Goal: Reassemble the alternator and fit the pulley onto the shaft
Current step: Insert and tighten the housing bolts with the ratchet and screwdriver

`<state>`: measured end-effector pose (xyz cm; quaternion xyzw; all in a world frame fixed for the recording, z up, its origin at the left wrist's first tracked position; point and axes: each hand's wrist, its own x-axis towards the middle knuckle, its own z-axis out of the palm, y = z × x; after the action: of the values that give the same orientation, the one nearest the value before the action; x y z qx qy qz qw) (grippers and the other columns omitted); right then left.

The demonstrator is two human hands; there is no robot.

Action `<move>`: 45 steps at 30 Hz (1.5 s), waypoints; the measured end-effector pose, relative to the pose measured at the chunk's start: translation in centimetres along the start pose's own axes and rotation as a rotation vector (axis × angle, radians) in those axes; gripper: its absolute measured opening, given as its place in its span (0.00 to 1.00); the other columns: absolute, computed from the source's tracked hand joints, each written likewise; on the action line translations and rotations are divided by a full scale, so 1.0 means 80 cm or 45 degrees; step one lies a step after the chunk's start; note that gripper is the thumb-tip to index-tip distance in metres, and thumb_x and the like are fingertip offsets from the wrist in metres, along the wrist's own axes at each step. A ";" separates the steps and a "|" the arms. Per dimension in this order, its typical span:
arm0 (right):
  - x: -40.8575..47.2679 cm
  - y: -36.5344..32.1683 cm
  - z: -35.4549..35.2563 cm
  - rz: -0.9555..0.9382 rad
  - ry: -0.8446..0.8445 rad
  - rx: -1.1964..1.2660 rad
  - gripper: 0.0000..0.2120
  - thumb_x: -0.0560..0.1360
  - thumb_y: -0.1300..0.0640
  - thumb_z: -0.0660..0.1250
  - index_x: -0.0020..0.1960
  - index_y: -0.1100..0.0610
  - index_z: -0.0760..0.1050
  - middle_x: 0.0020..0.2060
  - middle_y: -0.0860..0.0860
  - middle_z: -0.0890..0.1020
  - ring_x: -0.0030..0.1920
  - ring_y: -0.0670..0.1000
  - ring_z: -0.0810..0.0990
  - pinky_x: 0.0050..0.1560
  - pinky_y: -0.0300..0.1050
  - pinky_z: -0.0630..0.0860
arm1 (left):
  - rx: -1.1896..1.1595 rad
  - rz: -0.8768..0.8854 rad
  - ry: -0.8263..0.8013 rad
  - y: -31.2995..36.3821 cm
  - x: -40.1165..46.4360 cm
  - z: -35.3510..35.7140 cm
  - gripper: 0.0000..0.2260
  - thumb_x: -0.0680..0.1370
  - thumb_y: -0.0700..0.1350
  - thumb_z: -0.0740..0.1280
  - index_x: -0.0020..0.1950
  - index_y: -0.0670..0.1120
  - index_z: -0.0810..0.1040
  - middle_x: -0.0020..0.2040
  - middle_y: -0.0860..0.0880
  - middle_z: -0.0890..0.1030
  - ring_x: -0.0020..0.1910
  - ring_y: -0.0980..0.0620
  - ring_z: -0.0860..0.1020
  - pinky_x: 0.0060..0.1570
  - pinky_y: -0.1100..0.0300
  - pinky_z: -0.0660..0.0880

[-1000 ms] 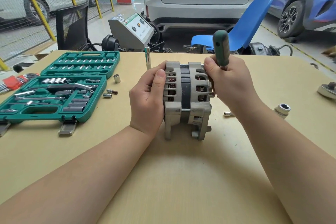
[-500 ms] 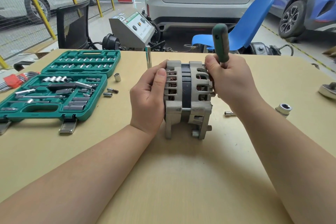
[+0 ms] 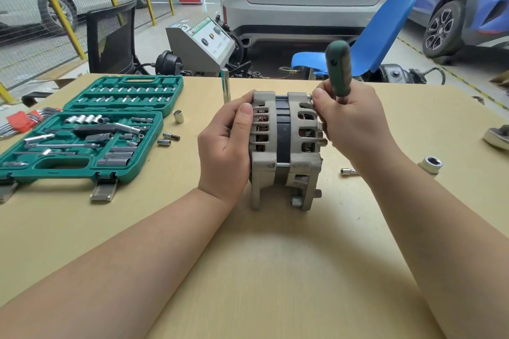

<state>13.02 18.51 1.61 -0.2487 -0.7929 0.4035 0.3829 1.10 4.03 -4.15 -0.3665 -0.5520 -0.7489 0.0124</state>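
Your alternator (image 3: 285, 146) stands at table centre, left hand (image 3: 224, 151) curled round its 9 o'clock face, right hand (image 3: 355, 121) at 3 o'clock, fingers clamped on the driver (image 3: 338, 71). It looks heavy, rigid and ribbed: grip the housings, not the copper windings. The toolcase (image 3: 82, 129) crowds 9 o'clock; the near table (image 3: 261, 270) lies open toward 6 o'clock

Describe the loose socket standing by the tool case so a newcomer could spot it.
Start at the open green tool case on the left of the table. Just off its right edge, level with the hinge, one short silver socket stands upright, alone. The two small bits nearer the camera lie flat.
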 end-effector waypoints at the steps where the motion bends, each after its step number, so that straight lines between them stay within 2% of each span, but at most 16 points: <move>1: 0.000 -0.001 0.000 -0.001 0.001 -0.011 0.12 0.85 0.53 0.65 0.47 0.60 0.78 0.32 0.49 0.75 0.35 0.53 0.74 0.39 0.53 0.74 | -0.005 -0.001 0.002 0.000 0.000 0.000 0.13 0.88 0.45 0.62 0.67 0.47 0.83 0.57 0.59 0.87 0.60 0.56 0.84 0.58 0.64 0.79; 7: 0.003 -0.003 0.001 0.139 -0.020 0.046 0.18 0.85 0.49 0.64 0.43 0.61 0.77 0.30 0.49 0.74 0.32 0.49 0.73 0.33 0.49 0.73 | -0.020 -0.004 0.004 -0.001 0.001 0.000 0.12 0.87 0.46 0.62 0.66 0.49 0.83 0.57 0.57 0.87 0.60 0.54 0.84 0.58 0.63 0.80; 9: 0.002 -0.002 -0.001 0.142 -0.030 0.085 0.19 0.85 0.47 0.64 0.45 0.62 0.77 0.30 0.49 0.75 0.33 0.50 0.73 0.35 0.50 0.74 | -0.012 0.003 0.000 -0.001 0.001 0.000 0.12 0.87 0.47 0.62 0.65 0.50 0.83 0.57 0.57 0.87 0.60 0.54 0.84 0.58 0.63 0.80; 11: 0.000 -0.002 -0.005 0.086 -0.030 0.098 0.14 0.84 0.50 0.66 0.48 0.60 0.80 0.32 0.49 0.76 0.34 0.51 0.74 0.38 0.53 0.75 | -0.004 -0.003 0.003 -0.001 0.001 0.000 0.12 0.87 0.47 0.62 0.66 0.50 0.83 0.57 0.57 0.87 0.60 0.54 0.84 0.58 0.62 0.80; 13: 0.000 -0.002 -0.007 0.043 -0.021 0.108 0.08 0.83 0.54 0.68 0.48 0.57 0.81 0.31 0.47 0.77 0.34 0.51 0.75 0.39 0.52 0.74 | 0.000 -0.013 0.007 -0.002 0.001 0.000 0.13 0.87 0.47 0.62 0.66 0.48 0.83 0.58 0.56 0.87 0.61 0.53 0.84 0.60 0.59 0.81; 15: 0.001 -0.001 -0.006 0.025 -0.020 0.089 0.07 0.82 0.56 0.68 0.47 0.56 0.81 0.30 0.46 0.77 0.34 0.51 0.75 0.39 0.52 0.74 | 0.000 -0.019 0.011 -0.003 0.001 -0.001 0.13 0.87 0.47 0.62 0.67 0.47 0.83 0.58 0.55 0.87 0.61 0.53 0.84 0.60 0.58 0.81; 17: 0.001 -0.001 -0.004 0.017 -0.032 0.045 0.09 0.84 0.55 0.66 0.46 0.56 0.80 0.29 0.45 0.76 0.33 0.51 0.74 0.38 0.51 0.74 | 0.005 -0.019 0.016 -0.003 0.001 -0.001 0.14 0.87 0.47 0.62 0.67 0.46 0.84 0.58 0.54 0.87 0.60 0.53 0.84 0.60 0.58 0.81; 20: 0.001 -0.002 0.000 0.027 -0.026 -0.012 0.15 0.85 0.52 0.64 0.40 0.51 0.75 0.25 0.40 0.74 0.32 0.50 0.72 0.35 0.45 0.70 | 0.006 -0.017 0.018 -0.003 0.001 0.000 0.14 0.87 0.47 0.62 0.67 0.46 0.84 0.58 0.55 0.87 0.61 0.54 0.84 0.60 0.60 0.80; 22: 0.002 -0.002 0.000 0.041 -0.022 -0.012 0.16 0.85 0.51 0.63 0.39 0.53 0.74 0.24 0.41 0.73 0.31 0.50 0.71 0.35 0.46 0.70 | 0.010 -0.012 0.021 -0.002 0.001 0.000 0.13 0.87 0.46 0.62 0.66 0.47 0.84 0.59 0.55 0.87 0.61 0.54 0.84 0.61 0.59 0.80; 25: 0.003 -0.001 -0.002 0.029 -0.019 0.009 0.16 0.84 0.49 0.64 0.42 0.57 0.76 0.28 0.44 0.73 0.33 0.51 0.72 0.37 0.52 0.73 | 0.014 -0.011 0.013 -0.001 0.001 0.000 0.14 0.87 0.47 0.62 0.67 0.47 0.83 0.59 0.55 0.87 0.61 0.53 0.84 0.61 0.58 0.80; 28: 0.002 0.002 -0.006 -0.015 -0.034 0.045 0.11 0.83 0.49 0.66 0.46 0.54 0.78 0.32 0.48 0.76 0.35 0.52 0.75 0.40 0.54 0.76 | 0.015 -0.006 0.001 0.000 0.001 -0.001 0.13 0.87 0.47 0.62 0.67 0.48 0.83 0.58 0.58 0.87 0.61 0.54 0.84 0.58 0.63 0.80; 32: 0.003 0.005 -0.007 -0.023 -0.050 0.035 0.08 0.83 0.54 0.67 0.47 0.54 0.80 0.31 0.46 0.77 0.35 0.51 0.76 0.39 0.51 0.76 | 0.023 0.002 0.002 0.000 0.002 0.000 0.13 0.87 0.48 0.62 0.66 0.48 0.83 0.57 0.60 0.87 0.61 0.55 0.84 0.57 0.65 0.79; 37: 0.004 0.002 -0.003 0.016 -0.028 -0.032 0.11 0.84 0.51 0.65 0.44 0.52 0.79 0.26 0.41 0.76 0.30 0.46 0.74 0.34 0.46 0.74 | 0.026 0.000 -0.002 -0.003 0.002 -0.001 0.14 0.87 0.49 0.62 0.67 0.46 0.83 0.58 0.58 0.87 0.61 0.53 0.84 0.58 0.63 0.80; 41: 0.003 0.001 -0.005 0.062 -0.031 0.030 0.11 0.84 0.50 0.67 0.46 0.55 0.80 0.27 0.43 0.76 0.29 0.45 0.74 0.31 0.46 0.76 | 0.034 0.011 -0.016 -0.005 0.002 -0.002 0.13 0.87 0.49 0.62 0.66 0.49 0.83 0.58 0.58 0.87 0.60 0.53 0.84 0.56 0.65 0.80; 43: 0.002 0.006 -0.011 0.209 -0.056 0.197 0.12 0.83 0.49 0.68 0.48 0.57 0.80 0.30 0.45 0.76 0.30 0.47 0.74 0.31 0.44 0.76 | 0.040 0.004 -0.039 -0.006 0.003 -0.005 0.12 0.87 0.48 0.63 0.65 0.49 0.83 0.57 0.55 0.87 0.59 0.51 0.84 0.56 0.61 0.81; 45: 0.001 0.008 -0.024 0.393 -0.101 0.443 0.06 0.83 0.53 0.69 0.51 0.56 0.79 0.34 0.49 0.76 0.33 0.49 0.74 0.33 0.42 0.75 | 0.018 -0.052 -0.058 -0.001 0.014 -0.009 0.10 0.85 0.47 0.64 0.61 0.48 0.84 0.55 0.51 0.87 0.57 0.48 0.85 0.58 0.49 0.83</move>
<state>14.55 19.75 1.85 -0.2811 -0.6783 0.5974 0.3225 -0.12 3.90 -3.65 -0.3721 -0.5646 -0.7366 -0.0127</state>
